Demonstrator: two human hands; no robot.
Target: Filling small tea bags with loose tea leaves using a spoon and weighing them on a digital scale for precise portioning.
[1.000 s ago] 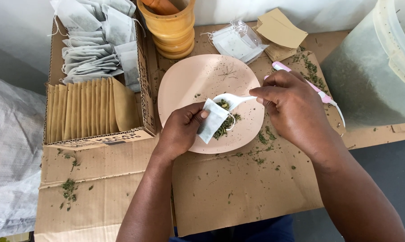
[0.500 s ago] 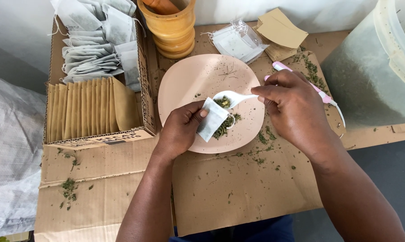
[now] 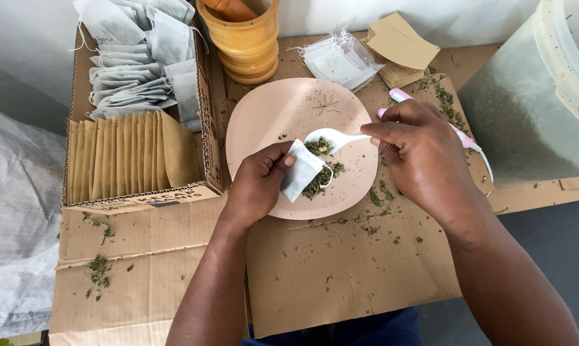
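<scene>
Over the pink plate (image 3: 283, 106), the right hand (image 3: 417, 150) has tipped the white spoon (image 3: 331, 138) of dried herbs nearer the tea bag (image 3: 300, 170) pinched open in the left hand (image 3: 257, 182), so filling is underway.

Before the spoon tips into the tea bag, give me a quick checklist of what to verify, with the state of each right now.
1. Left hand grips the white tea bag: ok, pinched between thumb and fingers.
2. Bag mouth open toward the spoon: cannot tell, the opening is not clearly visible.
3. Right hand holds the white spoon by its handle: ok.
4. Spoon loaded with dried herb: ok, green leaf sits in the bowl.
5. Spoon and bag over the pink plate, so spills get caught: ok.
6. Cardboard work surface free of spilled leaf: not ok, flakes lie scattered on it.
</scene>
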